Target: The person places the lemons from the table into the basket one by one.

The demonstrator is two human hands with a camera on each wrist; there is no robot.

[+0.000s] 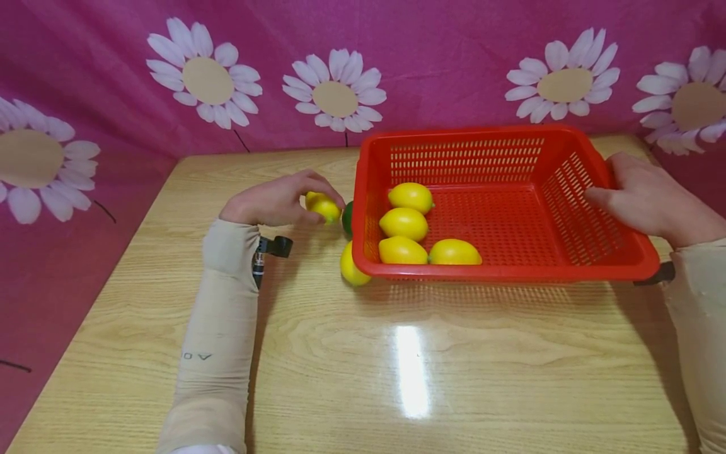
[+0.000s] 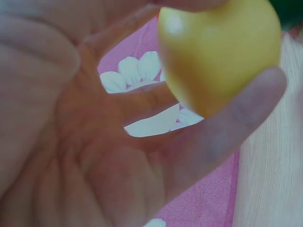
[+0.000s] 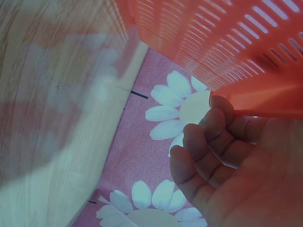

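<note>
My left hand (image 1: 278, 200) pinches a yellow lemon (image 1: 323, 207) between thumb and fingers, left of the red basket. The left wrist view shows this lemon (image 2: 222, 52) large, with the thumb along its lower side. My right hand (image 1: 652, 198) grips the right rim of the red plastic basket (image 1: 510, 272), thumb over the inside and fingers curled under the lip in the right wrist view. Several lemons (image 1: 403, 224) lie inside, gathered at the basket's left end. The basket's floor faces the head camera.
A dark green round thing (image 1: 347, 221) shows between the left hand and the basket, mostly hidden by the basket wall. Below it, another lemon (image 1: 353, 268) lies on the wooden table (image 1: 317, 366), partly covered by the basket's corner. A pink flowered cloth (image 1: 442, 69) hangs behind the table.
</note>
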